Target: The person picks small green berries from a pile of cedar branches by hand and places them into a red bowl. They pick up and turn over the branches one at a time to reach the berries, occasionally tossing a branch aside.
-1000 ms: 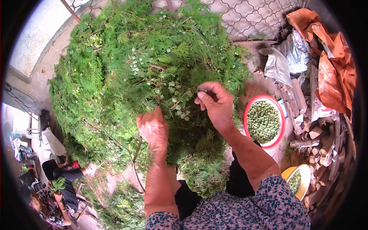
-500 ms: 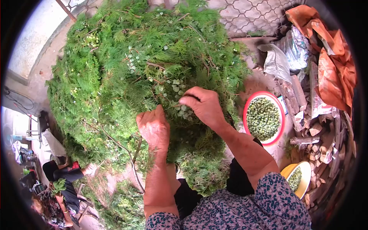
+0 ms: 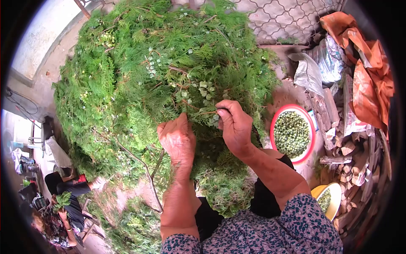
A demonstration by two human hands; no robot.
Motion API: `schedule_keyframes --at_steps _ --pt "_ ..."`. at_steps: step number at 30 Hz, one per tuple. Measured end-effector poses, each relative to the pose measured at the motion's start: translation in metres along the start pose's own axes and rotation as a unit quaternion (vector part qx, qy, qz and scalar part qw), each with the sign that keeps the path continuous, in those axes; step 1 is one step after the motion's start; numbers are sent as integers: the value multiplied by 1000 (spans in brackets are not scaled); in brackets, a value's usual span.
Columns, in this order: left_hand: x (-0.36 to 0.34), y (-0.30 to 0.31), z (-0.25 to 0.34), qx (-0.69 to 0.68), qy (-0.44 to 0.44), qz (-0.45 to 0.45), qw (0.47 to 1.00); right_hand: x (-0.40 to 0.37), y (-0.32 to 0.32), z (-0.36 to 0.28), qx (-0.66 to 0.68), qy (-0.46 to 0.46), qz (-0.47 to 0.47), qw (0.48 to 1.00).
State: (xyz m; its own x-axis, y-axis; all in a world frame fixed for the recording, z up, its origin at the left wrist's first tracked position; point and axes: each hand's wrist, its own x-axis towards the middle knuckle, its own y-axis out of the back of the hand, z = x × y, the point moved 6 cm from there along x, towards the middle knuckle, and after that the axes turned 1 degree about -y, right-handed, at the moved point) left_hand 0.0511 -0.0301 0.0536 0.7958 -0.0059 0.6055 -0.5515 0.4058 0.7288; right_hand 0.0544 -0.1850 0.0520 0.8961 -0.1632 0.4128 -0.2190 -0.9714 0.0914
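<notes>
Amid green branches point(image 3: 127, 76), your right hand point(image 3: 237, 128) has shifted right, finger and thumb pinched on a seemingly taut twig point(image 3: 208, 113); your left hand point(image 3: 177, 139) curls, its grip unclear.

No readable text or numbers.

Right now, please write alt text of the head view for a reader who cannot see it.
A person's left hand and right hand work close together at heaped, cone-bearing conifer branches. At right stand a red-rimmed basin of green cones and a yellow basin; lower left, another person sits holding a green sprig.
</notes>
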Motion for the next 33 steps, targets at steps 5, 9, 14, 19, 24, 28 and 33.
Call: schedule_keyframes --at_steps 5,9,14,19,24,28,33 --pt "-5 -3 -14 -56 82 6 995 2 0 3 40 22 -3 999" --pt "-17 -37 -50 -260 253 -114 925 6 -9 22 136 -109 -38 984" --pt "-20 -52 -55 -296 261 -164 904 1 -20 36 135 -166 -73 974" --pt "-23 -66 -57 -237 216 -196 927 1 -20 50 94 -150 -57 982" --pt "-28 -70 -52 -289 331 -249 863 5 -13 45 55 -63 -60 995" --pt "-31 -75 -39 -447 416 -212 763 4 -6 52 136 -180 -32 974" --pt "-24 -63 -30 -466 384 -132 786 6 -2 59 288 -220 28 932"
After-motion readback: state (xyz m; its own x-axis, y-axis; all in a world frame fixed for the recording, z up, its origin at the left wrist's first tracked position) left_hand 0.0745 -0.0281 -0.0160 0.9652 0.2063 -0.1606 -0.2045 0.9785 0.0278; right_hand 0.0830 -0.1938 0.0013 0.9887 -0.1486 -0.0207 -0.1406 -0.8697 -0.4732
